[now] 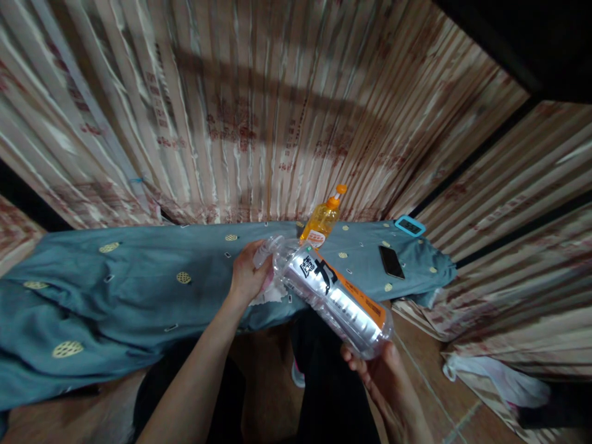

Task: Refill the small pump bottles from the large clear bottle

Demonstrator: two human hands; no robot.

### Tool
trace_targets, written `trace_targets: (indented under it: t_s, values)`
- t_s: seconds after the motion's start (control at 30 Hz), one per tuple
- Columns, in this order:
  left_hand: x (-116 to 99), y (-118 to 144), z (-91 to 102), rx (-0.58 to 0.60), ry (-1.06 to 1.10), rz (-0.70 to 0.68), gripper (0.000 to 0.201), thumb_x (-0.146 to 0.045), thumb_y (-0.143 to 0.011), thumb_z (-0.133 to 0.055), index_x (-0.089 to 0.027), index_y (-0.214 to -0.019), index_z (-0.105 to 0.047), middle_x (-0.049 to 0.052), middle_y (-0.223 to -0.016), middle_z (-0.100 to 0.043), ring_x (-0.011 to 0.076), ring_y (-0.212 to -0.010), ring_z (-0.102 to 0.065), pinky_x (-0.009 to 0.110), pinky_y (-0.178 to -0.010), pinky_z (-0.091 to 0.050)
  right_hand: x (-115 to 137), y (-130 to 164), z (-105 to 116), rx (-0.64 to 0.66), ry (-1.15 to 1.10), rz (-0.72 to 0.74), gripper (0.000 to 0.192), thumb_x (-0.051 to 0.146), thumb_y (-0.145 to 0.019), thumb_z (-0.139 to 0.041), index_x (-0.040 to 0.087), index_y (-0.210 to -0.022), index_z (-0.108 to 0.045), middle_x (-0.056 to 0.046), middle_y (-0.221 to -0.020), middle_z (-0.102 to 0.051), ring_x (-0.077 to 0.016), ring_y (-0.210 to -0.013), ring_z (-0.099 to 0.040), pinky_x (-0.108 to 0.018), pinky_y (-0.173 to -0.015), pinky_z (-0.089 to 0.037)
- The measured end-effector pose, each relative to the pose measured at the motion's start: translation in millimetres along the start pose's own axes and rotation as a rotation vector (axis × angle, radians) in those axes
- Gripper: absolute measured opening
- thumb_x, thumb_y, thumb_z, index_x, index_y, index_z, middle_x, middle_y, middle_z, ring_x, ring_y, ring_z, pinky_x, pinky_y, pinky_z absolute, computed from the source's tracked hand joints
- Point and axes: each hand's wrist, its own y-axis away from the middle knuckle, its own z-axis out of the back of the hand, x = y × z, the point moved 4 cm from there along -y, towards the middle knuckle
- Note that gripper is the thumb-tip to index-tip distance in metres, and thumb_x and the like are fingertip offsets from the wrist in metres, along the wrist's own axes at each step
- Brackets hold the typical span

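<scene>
A large clear plastic bottle (324, 290) with a silver and orange label slants across the middle, its neck end up and to the left. My right hand (386, 376) grips the bottle's base from below, the thumb on one side and the fingers on the other. At the neck end, my left hand (247, 277) is closed around a small clear plastic piece (267, 250), whose full shape the fingers and the bottle hide. Beneath that hand lies a white tissue-like sheet (271, 294). Just beyond the large bottle stands an orange pump bottle (321, 219).
A grey-green cloth with pineapple prints (139, 277) covers the long surface. On its right part are a dark phone (391, 262) and a blue-framed digital clock (409, 226). Pleated curtains (259, 123) hang behind and to the right. A white cloth (499, 379) lies low at the right.
</scene>
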Motion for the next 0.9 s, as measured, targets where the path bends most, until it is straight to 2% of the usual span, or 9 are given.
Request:
trace_targets:
  t_s: [0.13, 0.3, 0.47, 0.57, 0.73, 0.9]
  values:
    - [3.6, -2.3, -0.3, -0.026, -0.030, 0.010, 0.031, -0.047, -0.097, -0.074, -0.027, -0.120, -0.083, 0.009, -0.125, -0.092, 0.0342, -0.122, -0.087, 0.049, -0.112, -0.070, -3.0, 1.2, 0.7, -0.002, 0.003, 0.002, 0.040, 0.056, -0.093, -0.106, 0.025, -0.117, -0.097, -0.013, -0.096, -0.098, -0.0238, -0.082, -0.094, -0.026, -0.072, -0.077]
    - [7.9, -3.9, -0.6, -0.057, -0.025, 0.024, 0.033, -0.043, -0.092, -0.078, -0.027, -0.121, -0.081, 0.010, -0.131, -0.091, 0.0352, -0.126, -0.085, 0.053, -0.116, -0.069, -5.8, 6.1, -13.3, -0.129, -0.034, 0.035, 0.046, 0.057, -0.086, -0.111, 0.024, -0.113, -0.097, -0.009, -0.092, -0.097, -0.0222, -0.076, -0.092, -0.025, -0.069, -0.077]
    - [7.1, -1.5, -5.3, -0.050, -0.005, 0.054, 0.034, -0.045, -0.095, -0.074, -0.025, -0.121, -0.080, 0.011, -0.119, -0.091, 0.0356, -0.114, -0.087, 0.052, -0.105, -0.071, -12.2, 9.8, -10.6, -0.021, -0.038, 0.011, 0.038, 0.054, -0.097, -0.104, 0.025, -0.120, -0.096, -0.011, -0.100, -0.098, -0.0227, -0.087, -0.095, -0.027, -0.080, -0.078]
    - [8.4, -0.3, -6.1, -0.048, -0.020, 0.075, 0.033, -0.048, -0.093, -0.076, -0.026, -0.118, -0.079, 0.010, -0.114, -0.091, 0.0353, -0.109, -0.087, 0.048, -0.098, -0.071, -13.5, 12.3, -6.7, -0.020, -0.035, 0.018, 0.035, 0.050, -0.098, -0.103, 0.028, -0.124, -0.096, -0.011, -0.103, -0.099, -0.0232, -0.090, -0.096, -0.028, -0.084, -0.079]
    - [10.8, 0.1, -5.3, -0.053, -0.042, 0.084, 0.036, -0.052, -0.094, -0.072, -0.025, -0.118, -0.079, 0.011, -0.113, -0.091, 0.0365, -0.108, -0.087, 0.050, -0.097, -0.071, -12.3, 13.7, -13.5, -0.019, -0.061, 0.027, 0.033, 0.045, -0.098, -0.104, 0.030, -0.126, -0.096, -0.010, -0.106, -0.099, -0.0252, -0.094, -0.097, -0.031, -0.086, -0.080]
    - [11.9, 0.5, -4.9, -0.062, -0.035, 0.068, 0.036, -0.051, -0.094, -0.071, -0.026, -0.118, -0.079, 0.010, -0.112, -0.091, 0.0352, -0.106, -0.087, 0.046, -0.095, -0.071, -8.9, 15.3, -23.1, 0.033, -0.110, 0.000, 0.031, 0.046, -0.101, -0.101, 0.032, -0.127, -0.096, -0.010, -0.113, -0.100, -0.0255, -0.099, -0.097, -0.031, -0.091, -0.080]
